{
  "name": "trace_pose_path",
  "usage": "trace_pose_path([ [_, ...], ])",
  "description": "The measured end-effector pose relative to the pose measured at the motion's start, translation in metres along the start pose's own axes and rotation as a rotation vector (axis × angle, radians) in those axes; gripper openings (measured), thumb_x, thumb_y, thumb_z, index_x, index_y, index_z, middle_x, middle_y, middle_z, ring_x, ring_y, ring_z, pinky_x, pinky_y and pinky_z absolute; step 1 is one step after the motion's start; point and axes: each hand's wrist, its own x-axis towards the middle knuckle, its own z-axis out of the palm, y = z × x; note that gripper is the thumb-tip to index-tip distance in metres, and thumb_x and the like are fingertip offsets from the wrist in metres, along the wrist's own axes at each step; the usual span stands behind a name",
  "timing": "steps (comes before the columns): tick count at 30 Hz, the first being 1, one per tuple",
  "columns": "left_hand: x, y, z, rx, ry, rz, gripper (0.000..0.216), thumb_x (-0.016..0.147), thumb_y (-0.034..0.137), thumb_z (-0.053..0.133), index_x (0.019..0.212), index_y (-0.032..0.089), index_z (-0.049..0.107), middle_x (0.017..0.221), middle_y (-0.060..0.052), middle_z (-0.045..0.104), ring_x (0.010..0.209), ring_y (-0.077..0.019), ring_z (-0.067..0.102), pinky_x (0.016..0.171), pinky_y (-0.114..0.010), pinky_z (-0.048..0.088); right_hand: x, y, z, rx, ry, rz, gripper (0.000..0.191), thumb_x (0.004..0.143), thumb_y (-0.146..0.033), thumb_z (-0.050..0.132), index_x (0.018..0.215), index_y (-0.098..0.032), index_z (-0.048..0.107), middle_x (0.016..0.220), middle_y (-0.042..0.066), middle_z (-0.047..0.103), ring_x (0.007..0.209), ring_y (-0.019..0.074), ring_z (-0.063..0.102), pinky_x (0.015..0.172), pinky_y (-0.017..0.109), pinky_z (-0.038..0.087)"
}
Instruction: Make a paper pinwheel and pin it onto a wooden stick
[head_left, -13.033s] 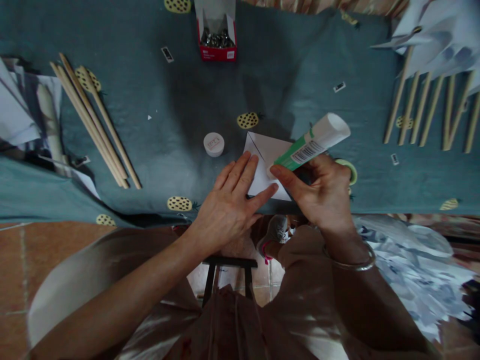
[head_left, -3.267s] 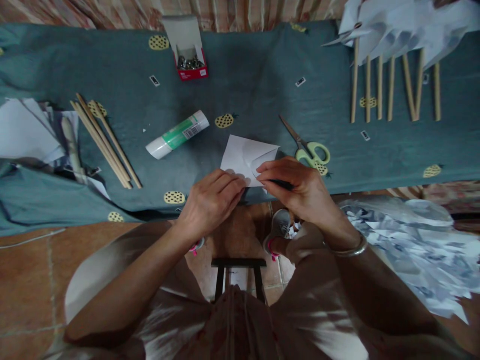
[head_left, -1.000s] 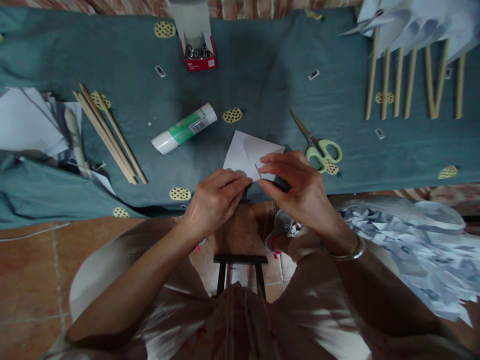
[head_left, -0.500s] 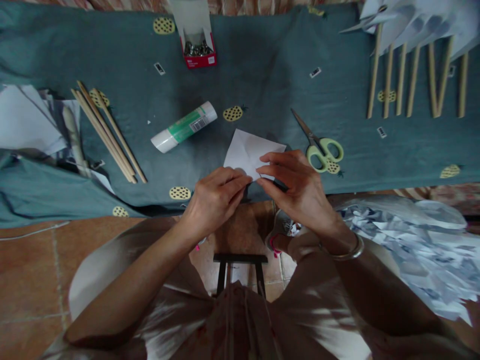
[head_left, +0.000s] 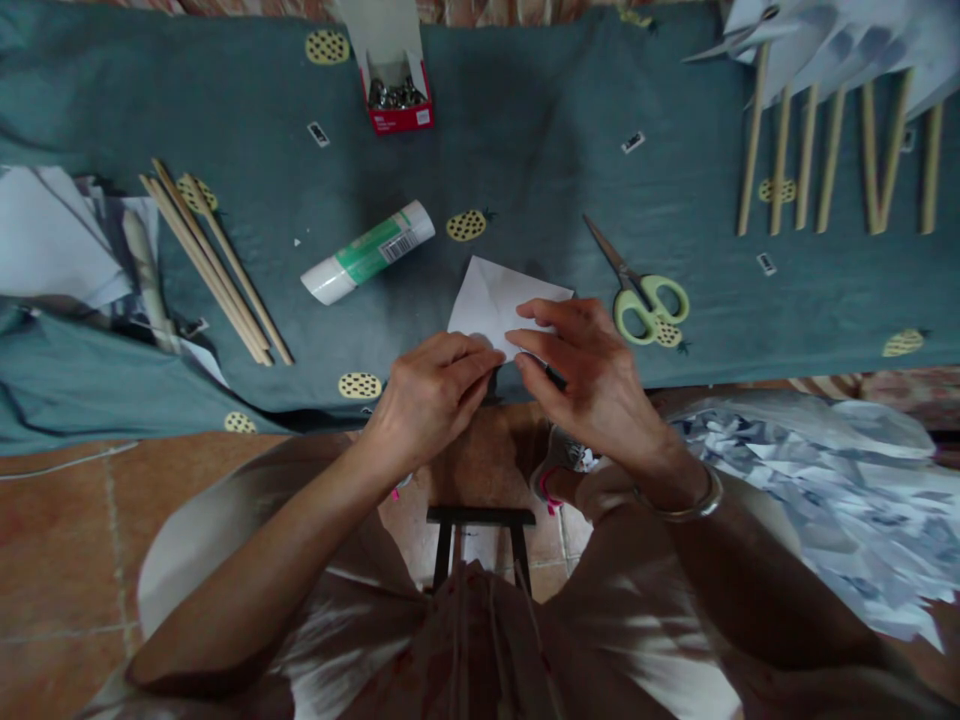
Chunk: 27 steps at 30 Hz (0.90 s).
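A white square of paper (head_left: 487,295), creased near its middle, lies on the green tablecloth (head_left: 517,130) close to the front edge. My left hand (head_left: 435,390) pinches the paper's near corner between thumb and fingers. Over the paper's right part, my right hand (head_left: 589,365) has its fingers apart, with the fingertips at or just above the sheet. The right fingers and palm hide the paper's right side. Scissors (head_left: 637,295) with light green handles lie just right of my right hand. A green and white glue stick (head_left: 369,252) rests to the left beyond the paper.
A red box of small metal pieces (head_left: 401,115) stands open at the back. Wooden sticks (head_left: 217,265) and white sheets (head_left: 56,240) lie left. Paper pinwheels (head_left: 840,50) on sticks lie at the far right. A bag of paper scraps (head_left: 832,500) sits below the table's edge.
My right hand's fingers have shifted slightly left over the paper, with the thumb drawn a little apart from the sheet. My left hand has stayed at the corner.
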Motion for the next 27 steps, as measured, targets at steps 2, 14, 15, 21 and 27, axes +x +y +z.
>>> trace_pose_path([
  [2,0.0,0.0,0.0,-0.002,-0.015,-0.006,0.021,0.095,0.014,0.055,0.108,0.015,0.071,0.099,-0.008,0.074,0.092,-0.0179,0.071,0.081,-0.03,0.059,0.0,0.0,0.0,-0.029,-0.023,-0.024,0.03,0.095,-0.017,0.051,0.115,-0.031,0.068,0.127,0.005,0.066,0.116,0.0263,0.058,0.102,0.047,0.05],
  [14,0.0,0.0,0.0,-0.022,-0.044,-0.037,0.022,0.094,0.013,0.055,0.109,0.015,0.071,0.102,-0.008,0.074,0.095,-0.0185,0.071,0.085,-0.03,0.059,-0.004,-0.012,0.018,-0.199,-0.028,-0.032,0.037,0.095,-0.01,0.044,0.125,-0.026,0.058,0.141,0.007,0.058,0.129,0.0259,0.05,0.101,0.044,0.045],
  [15,0.0,0.0,0.0,-0.022,-0.046,-0.04,0.022,0.094,0.014,0.055,0.109,0.014,0.071,0.102,-0.008,0.074,0.095,-0.0186,0.071,0.084,-0.03,0.059,-0.004,-0.012,0.02,-0.201,-0.016,-0.041,0.036,0.095,-0.01,0.043,0.125,-0.025,0.057,0.141,0.007,0.059,0.129,0.0253,0.05,0.101,0.043,0.045],
  [21,0.0,0.0,0.001,-0.009,-0.025,-0.028,0.02,0.095,0.015,0.055,0.108,0.015,0.071,0.099,-0.008,0.074,0.093,-0.0182,0.071,0.084,-0.03,0.059,-0.004,-0.008,0.021,-0.218,0.021,-0.103,0.032,0.093,-0.01,0.045,0.119,-0.02,0.06,0.137,0.012,0.063,0.126,0.0276,0.053,0.097,0.044,0.047],
  [27,0.0,0.0,0.001,-0.002,-0.02,-0.031,0.019,0.096,0.017,0.055,0.108,0.015,0.07,0.1,-0.008,0.074,0.093,-0.0182,0.07,0.083,-0.03,0.058,-0.002,0.005,0.008,-0.081,0.072,-0.03,0.043,0.093,-0.013,0.046,0.132,-0.027,0.058,0.142,0.01,0.06,0.128,0.0302,0.056,0.107,0.054,0.046],
])
